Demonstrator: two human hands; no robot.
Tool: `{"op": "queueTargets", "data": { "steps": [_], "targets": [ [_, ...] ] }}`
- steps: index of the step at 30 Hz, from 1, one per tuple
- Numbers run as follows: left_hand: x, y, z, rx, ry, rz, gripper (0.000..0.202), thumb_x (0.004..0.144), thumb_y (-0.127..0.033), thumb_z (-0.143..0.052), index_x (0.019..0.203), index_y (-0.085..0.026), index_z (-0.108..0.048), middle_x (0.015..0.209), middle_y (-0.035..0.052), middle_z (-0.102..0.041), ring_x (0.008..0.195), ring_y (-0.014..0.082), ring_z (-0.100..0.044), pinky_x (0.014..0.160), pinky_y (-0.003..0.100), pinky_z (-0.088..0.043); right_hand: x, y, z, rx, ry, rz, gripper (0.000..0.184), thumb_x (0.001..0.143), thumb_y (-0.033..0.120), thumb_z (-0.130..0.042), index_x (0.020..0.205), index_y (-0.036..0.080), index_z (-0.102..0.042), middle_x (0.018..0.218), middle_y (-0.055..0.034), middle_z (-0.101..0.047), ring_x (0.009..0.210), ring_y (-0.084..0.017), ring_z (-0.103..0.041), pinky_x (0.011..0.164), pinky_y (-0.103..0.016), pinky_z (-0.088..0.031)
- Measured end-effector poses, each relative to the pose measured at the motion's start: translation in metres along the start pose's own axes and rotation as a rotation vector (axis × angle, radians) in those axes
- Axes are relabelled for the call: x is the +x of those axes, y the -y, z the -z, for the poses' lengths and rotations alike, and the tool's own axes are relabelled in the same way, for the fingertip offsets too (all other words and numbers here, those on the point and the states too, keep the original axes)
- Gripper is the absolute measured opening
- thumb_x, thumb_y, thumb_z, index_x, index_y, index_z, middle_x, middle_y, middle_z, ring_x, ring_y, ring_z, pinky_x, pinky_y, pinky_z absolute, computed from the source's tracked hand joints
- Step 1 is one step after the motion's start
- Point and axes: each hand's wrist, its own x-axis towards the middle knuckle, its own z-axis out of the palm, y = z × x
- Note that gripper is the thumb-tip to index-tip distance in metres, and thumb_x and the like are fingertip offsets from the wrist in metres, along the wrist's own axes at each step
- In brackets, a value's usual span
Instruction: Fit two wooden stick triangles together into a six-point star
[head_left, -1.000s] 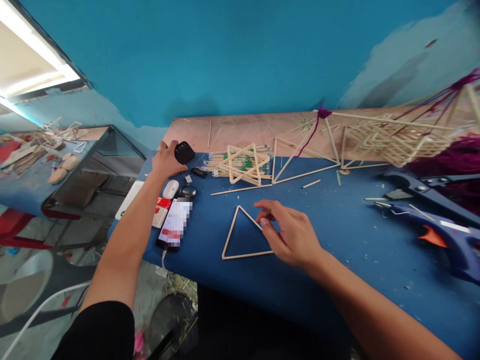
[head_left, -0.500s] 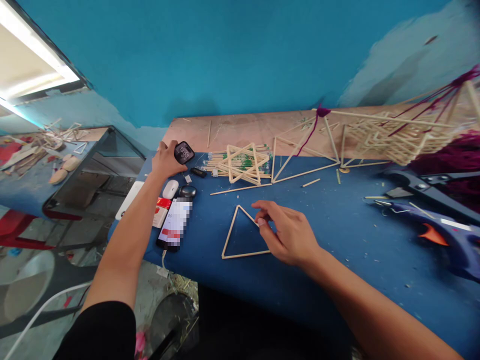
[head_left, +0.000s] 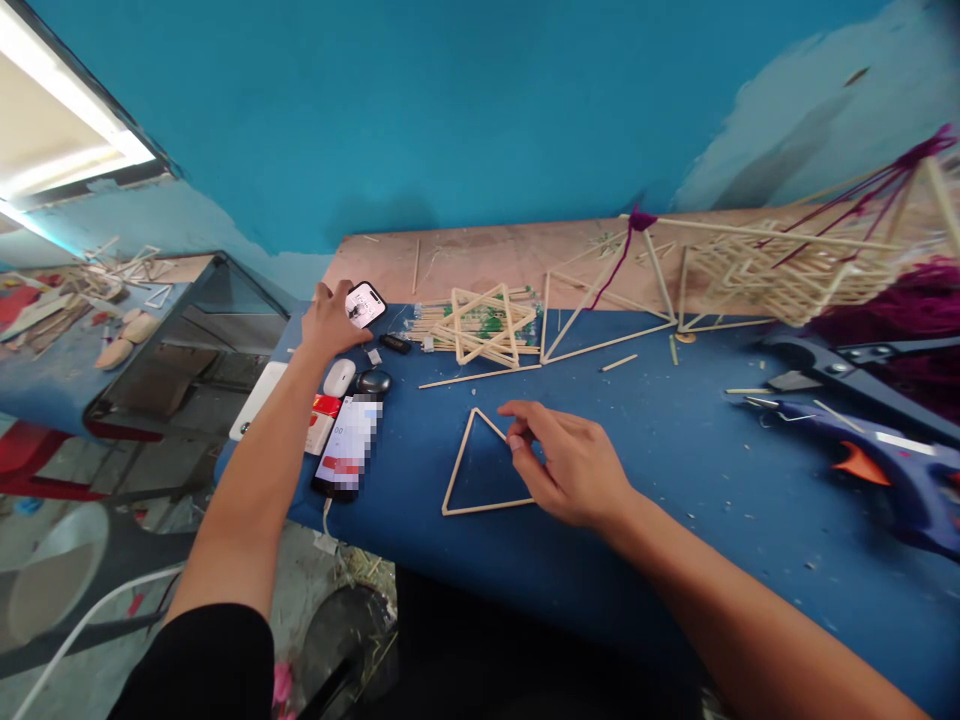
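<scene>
Reaching out to the far left corner of the blue table, the left hand curls round a small lit device, fingers wrapped on its edge; just below that grip sit a white mouse, a dark mouse and a phone; the right hand pinches the right side of a stick triangle between thumb and fingertips, the frame lying flat beneath it; beyond the pinch rests a stick star; well right lies a glue gun.
</scene>
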Motion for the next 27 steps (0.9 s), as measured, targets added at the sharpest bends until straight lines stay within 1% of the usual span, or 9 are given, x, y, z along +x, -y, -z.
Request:
{"op": "queueTargets", "data": {
  "steps": [8,14,19,27],
  "targets": [
    [0.0009,0.0015,-0.0018,-0.004,-0.003,-0.001,0.093,0.071,-0.044,-0.085,0.153,-0.030,-0.045,0.151,0.0177,-0.048,0.124,0.0403,-0.066,0.106,0.049,-0.055,-0.0007,-0.0008,-0.0015,0.001,0.017,-0.010,0.025,0.099,0.020,-0.050,0.122,0.022,-0.059,0.079,-0.0004,-0.075,0.067,-0.019,-0.072,0.069,-0.032,-0.055],
    [0.0000,0.0008,-0.0006,-0.015,0.006,0.003,0.092,0.071,-0.044,-0.085,0.153,-0.031,-0.045,0.151,0.0168,-0.048,0.124,0.0409,-0.065,0.107,0.051,-0.054,-0.0005,0.0000,-0.0008,0.000,0.032,-0.008,0.025,0.100,0.020,-0.050,0.123,0.022,-0.059,0.079,-0.0002,-0.075,0.068,-0.020,-0.072,0.069,-0.032,-0.055],
    [0.0005,0.0007,-0.0010,-0.018,0.006,0.000,0.091,0.072,-0.042,-0.085,0.153,-0.031,-0.045,0.150,0.0173,-0.048,0.125,0.0407,-0.065,0.108,0.051,-0.055,-0.0016,-0.0008,-0.0028,-0.013,0.018,0.012,0.024,0.100,0.020,-0.049,0.123,0.021,-0.057,0.080,-0.0003,-0.075,0.068,-0.020,-0.073,0.068,-0.033,-0.055],
    [0.0020,0.0017,-0.0014,-0.004,0.004,-0.001,0.090,0.072,-0.043,-0.086,0.152,-0.031,-0.046,0.149,0.0169,-0.049,0.125,0.0397,-0.066,0.107,0.050,-0.056,-0.0019,-0.0013,-0.0045,-0.028,0.016,0.024,0.025,0.100,0.019,-0.049,0.123,0.020,-0.057,0.079,-0.0003,-0.075,0.067,-0.020,-0.073,0.067,-0.033,-0.055]
  ]
}}
